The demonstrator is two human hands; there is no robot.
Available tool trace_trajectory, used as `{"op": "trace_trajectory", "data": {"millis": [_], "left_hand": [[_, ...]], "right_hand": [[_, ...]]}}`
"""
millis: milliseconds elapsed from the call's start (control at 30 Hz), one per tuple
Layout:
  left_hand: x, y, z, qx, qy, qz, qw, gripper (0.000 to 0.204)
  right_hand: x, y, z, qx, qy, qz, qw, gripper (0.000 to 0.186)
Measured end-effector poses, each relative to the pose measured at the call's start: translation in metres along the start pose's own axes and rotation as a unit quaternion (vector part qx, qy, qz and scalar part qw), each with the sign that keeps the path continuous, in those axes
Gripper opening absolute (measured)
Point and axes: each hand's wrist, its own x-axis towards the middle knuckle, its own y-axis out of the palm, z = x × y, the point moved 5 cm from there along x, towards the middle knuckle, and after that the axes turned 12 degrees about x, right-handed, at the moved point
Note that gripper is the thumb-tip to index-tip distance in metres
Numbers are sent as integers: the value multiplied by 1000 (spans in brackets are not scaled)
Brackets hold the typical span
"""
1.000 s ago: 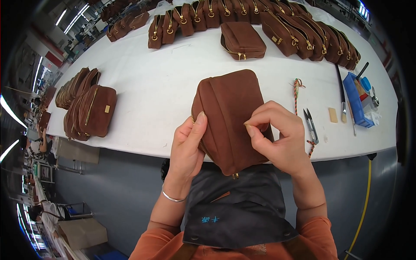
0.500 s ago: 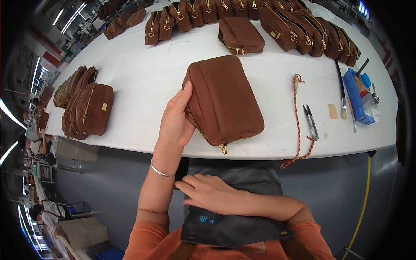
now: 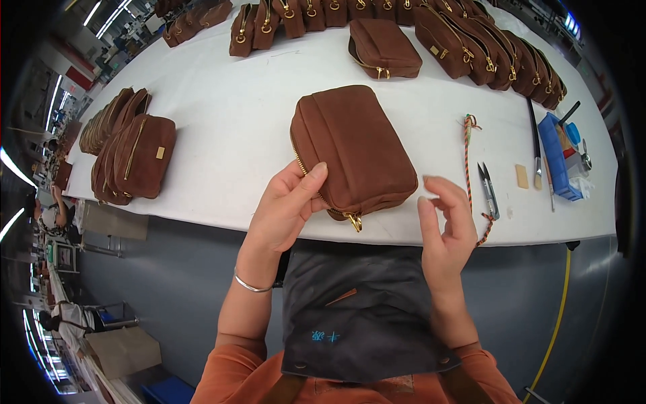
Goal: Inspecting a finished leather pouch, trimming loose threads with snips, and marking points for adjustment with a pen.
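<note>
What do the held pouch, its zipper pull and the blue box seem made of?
Brown pouch: matte leather or a leather-like fabric, judging by its soft, even surface; can't tell which.
Zipper pull: likely polished metal, since its gold colour catches bright glints.
Blue box: probably smooth plastic, from its uniform colour and stiff walls.

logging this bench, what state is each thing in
brown bag, held aslant
left hand, gripping brown bag
right hand, open, apart from brown bag
snips, lying, blades slightly apart
blue tray, holding tools
black-handled brush, lying flat
bags at left, leaning together
back bags, standing
</note>
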Motion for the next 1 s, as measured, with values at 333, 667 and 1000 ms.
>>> {"op": "trace_trajectory", "data": {"millis": [333,667,1000], "left_hand": [[10,1,2,-58,51,10,997,40],[12,9,-11,-28,91,-98,991,39],[-4,12,2,306,85,10,948,66]], "right_hand": [[3,11,-24,118,131,8,984,39],[19,14,-21,188,120,19,975,38],[12,10,7,69,-40,-18,997,23]]}}
